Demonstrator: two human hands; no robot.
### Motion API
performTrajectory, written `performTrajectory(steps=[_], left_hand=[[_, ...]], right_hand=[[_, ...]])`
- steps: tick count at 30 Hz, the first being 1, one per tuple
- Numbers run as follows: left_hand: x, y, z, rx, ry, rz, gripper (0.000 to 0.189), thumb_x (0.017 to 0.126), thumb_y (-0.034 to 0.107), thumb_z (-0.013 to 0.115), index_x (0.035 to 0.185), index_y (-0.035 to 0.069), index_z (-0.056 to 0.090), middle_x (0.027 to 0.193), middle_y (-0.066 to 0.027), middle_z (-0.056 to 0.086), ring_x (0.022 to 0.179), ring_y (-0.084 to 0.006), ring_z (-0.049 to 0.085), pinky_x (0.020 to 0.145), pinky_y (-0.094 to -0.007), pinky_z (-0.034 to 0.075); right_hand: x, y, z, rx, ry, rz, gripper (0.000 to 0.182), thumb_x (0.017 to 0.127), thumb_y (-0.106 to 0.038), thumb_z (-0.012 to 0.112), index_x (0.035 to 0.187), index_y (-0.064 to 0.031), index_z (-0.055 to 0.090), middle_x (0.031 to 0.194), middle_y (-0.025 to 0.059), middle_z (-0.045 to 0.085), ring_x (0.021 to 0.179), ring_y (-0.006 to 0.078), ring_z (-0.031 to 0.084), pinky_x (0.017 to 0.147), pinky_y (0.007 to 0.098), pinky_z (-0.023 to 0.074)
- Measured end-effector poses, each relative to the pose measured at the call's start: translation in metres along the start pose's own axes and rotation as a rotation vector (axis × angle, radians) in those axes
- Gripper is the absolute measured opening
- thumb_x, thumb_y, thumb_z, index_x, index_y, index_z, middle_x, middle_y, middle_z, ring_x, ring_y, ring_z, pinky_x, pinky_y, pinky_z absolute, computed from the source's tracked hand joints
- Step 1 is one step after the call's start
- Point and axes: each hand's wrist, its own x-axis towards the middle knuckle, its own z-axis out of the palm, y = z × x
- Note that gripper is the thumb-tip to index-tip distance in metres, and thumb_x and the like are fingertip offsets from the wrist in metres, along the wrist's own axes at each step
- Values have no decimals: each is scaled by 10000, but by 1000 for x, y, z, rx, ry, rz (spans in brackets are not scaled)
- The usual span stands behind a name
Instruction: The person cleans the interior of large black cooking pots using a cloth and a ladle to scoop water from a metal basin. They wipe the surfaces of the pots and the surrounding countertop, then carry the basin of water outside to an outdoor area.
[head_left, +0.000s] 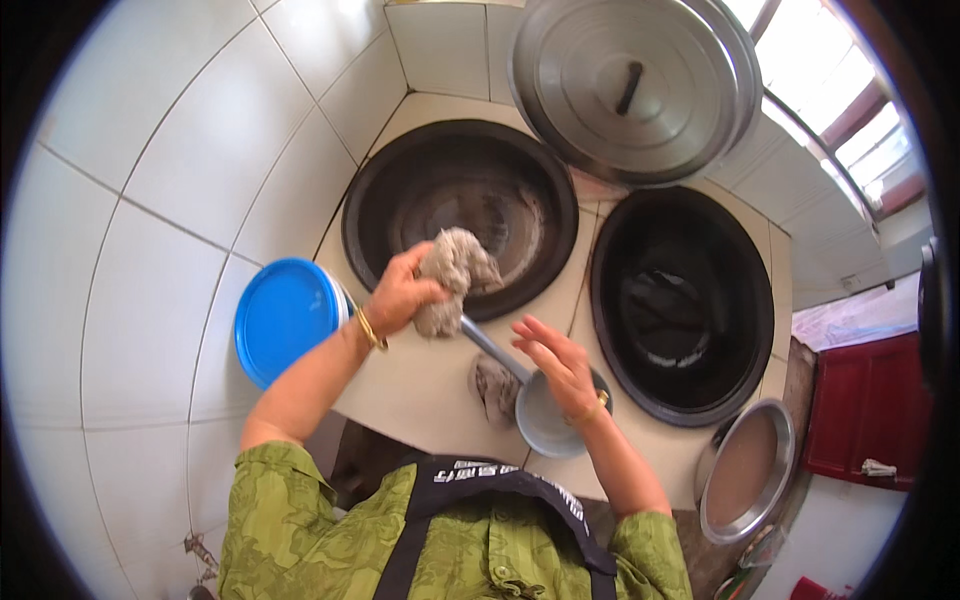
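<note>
My left hand (405, 292) grips a bunched grey-beige rag (450, 277) above the near rim of the left built-in wok (382, 172). That wok is dark and wide, with a wet sheen and a pale streaked ring at its bottom. My right hand (559, 367) is over a grey-blue dipper (544, 427), fingers extended and holding nothing; whether it touches the dipper I cannot tell. The dipper's handle (491, 346) runs up-left towards the rag. Beside the dipper lies another dark grey rag (495, 390) on the tiled stove top (420, 390).
A second black wok (675, 300) is set in at the right. Behind the woks leans a large metal lid (577, 105). A blue-lidded bucket (289, 322) stands left by the tiled wall (172, 187). At lower right, a metal basin (742, 472) holds brownish liquid, near a red cabinet (862, 405).
</note>
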Motion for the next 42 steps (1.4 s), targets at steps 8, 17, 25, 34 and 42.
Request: performTrajectory(steps=[8,17,25,34,42], left_hand=[[215,29,-184,790,299,271,521,658,94,614,1170,23,545,985,-140,646,933,-258,614,857,-327,467],[338,-45,-303,1741,504,33,502,798,66,526,1287,128,429,1194,-223,515,1095,-452,484,931,-515,414],[399,-83,-338,1510,373,-189,448,861,87,439,1304,144,417,1214,-267,502,1087,-473,492,961,-511,391],[510,-106,-338,1499,653,-80,636,764,325,579,1355,158,414,1216,-170,564,1163,-420,465,1010,-466,331],[558,-96,-207,1496,141,137,447,672,323,631,1083,149,653,1011,-170,649,1019,-294,580,894,-397,425]], right_hand=[[17,23,-69,73,339,104,343,891,-62,561,1208,65,533,1115,151,628,899,205,644,815,317,511],[222,-78,-186,-303,636,-109,365,881,-79,547,1228,30,520,1051,117,612,760,160,631,613,249,526],[313,-99,-226,-222,787,-290,420,895,-117,591,1247,75,470,1075,149,627,630,144,636,445,198,475],[331,-117,-220,-249,683,-294,326,930,-114,527,1225,21,497,1055,169,645,510,102,588,356,174,411],[334,-126,-213,-297,649,-224,281,895,-97,578,1151,6,528,851,112,644,517,128,605,368,188,428]])
